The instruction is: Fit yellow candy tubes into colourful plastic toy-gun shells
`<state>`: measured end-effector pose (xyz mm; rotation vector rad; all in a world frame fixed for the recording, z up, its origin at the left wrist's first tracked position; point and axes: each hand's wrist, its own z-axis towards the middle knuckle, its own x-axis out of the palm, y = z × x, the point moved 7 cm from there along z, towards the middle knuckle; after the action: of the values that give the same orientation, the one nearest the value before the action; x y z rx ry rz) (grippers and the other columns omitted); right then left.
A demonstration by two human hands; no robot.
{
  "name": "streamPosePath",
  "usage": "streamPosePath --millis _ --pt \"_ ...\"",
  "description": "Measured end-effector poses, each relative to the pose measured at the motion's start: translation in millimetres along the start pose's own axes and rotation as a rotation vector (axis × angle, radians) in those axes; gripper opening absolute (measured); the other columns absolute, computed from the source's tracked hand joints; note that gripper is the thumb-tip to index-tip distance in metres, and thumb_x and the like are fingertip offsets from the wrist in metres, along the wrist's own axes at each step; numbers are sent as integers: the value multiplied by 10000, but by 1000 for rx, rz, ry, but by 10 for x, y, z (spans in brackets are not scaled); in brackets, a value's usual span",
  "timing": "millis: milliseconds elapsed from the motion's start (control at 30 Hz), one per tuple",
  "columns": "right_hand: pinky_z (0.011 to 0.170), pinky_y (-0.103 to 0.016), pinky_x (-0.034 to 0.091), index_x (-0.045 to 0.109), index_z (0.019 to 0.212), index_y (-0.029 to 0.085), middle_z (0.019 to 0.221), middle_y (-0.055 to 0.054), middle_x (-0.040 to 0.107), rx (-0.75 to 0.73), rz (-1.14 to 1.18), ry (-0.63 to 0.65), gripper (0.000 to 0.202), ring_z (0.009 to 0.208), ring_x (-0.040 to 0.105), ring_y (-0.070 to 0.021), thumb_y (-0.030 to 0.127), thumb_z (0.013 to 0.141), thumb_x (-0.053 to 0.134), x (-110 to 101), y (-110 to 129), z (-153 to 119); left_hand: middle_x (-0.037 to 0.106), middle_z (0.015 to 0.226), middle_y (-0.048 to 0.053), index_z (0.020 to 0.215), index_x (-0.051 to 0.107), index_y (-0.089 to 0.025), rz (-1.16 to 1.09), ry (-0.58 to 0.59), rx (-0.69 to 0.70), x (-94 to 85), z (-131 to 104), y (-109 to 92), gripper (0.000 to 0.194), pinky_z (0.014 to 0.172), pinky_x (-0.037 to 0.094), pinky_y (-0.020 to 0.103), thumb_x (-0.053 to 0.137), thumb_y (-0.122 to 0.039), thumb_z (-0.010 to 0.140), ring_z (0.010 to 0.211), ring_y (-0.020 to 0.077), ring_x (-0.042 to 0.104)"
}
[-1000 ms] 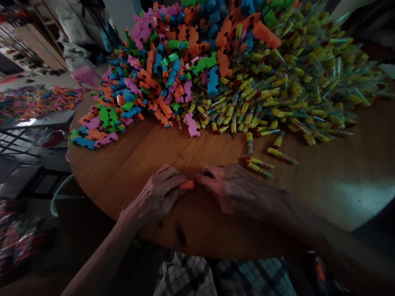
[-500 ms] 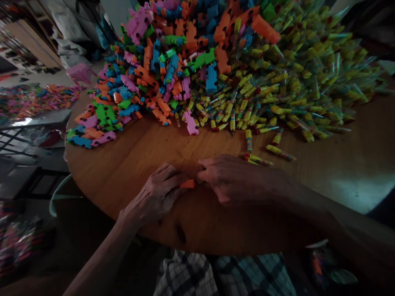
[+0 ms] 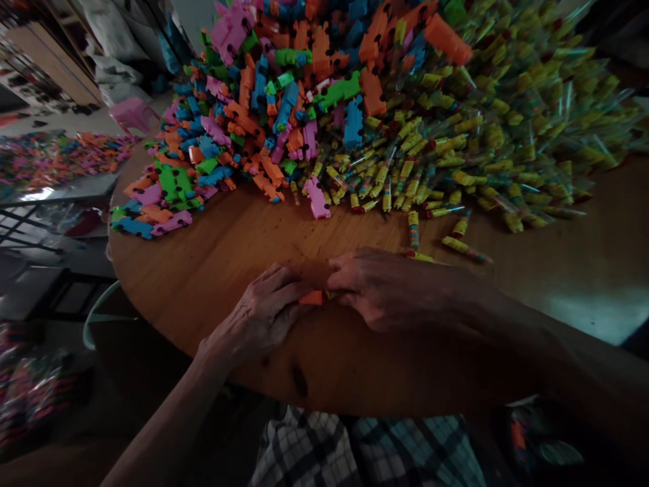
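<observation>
My left hand (image 3: 271, 304) is closed around an orange toy piece (image 3: 311, 297), whose end sticks out past the fingertips. Just to its right, my right hand (image 3: 362, 284) pinches a small yellowish item (image 3: 330, 295), mostly covered by the fingers. The two items nearly meet, low over the wooden table (image 3: 203, 264); whether they touch is too dark to tell. Beyond the hands lie a heap of colored toy vehicles (image 3: 243, 115) and a heap of yellow-wrapped tubes (image 3: 456, 135).
A single pink toy (image 3: 317, 197) lies at the near edge of the heap. Loose yellow tubes (image 3: 464, 249) lie beyond my right forearm. At the left are a pink stool (image 3: 132, 113) and another pile of toys (image 3: 61, 162).
The view has shifted slightly, so the heaps appear a little further right. Both hands stay close together with the same items; my right fingers have moved slightly around the yellowish one.
</observation>
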<state>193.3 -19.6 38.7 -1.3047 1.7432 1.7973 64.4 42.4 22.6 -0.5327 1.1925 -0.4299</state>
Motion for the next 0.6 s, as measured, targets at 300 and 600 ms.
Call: streamPosePath --millis 300,600 --pt "666 -285 352 646 735 153 803 -50 660 7 -13 3 156 789 566 -159 113 874 587 71 0 25 611 999 80 1162 650 -158 5 -21 20 13 -19 8 201 794 472 346 594 -132 971 908 185 551" --pt "680 -307 368 638 769 146 830 -61 663 52 -158 52 61 812 567 -180 100 790 603 89 161 -67 623 978 67 1128 619 -159 63 -48 27 6 6 -62 150 783 488 331 563 -138 990 898 176 574"
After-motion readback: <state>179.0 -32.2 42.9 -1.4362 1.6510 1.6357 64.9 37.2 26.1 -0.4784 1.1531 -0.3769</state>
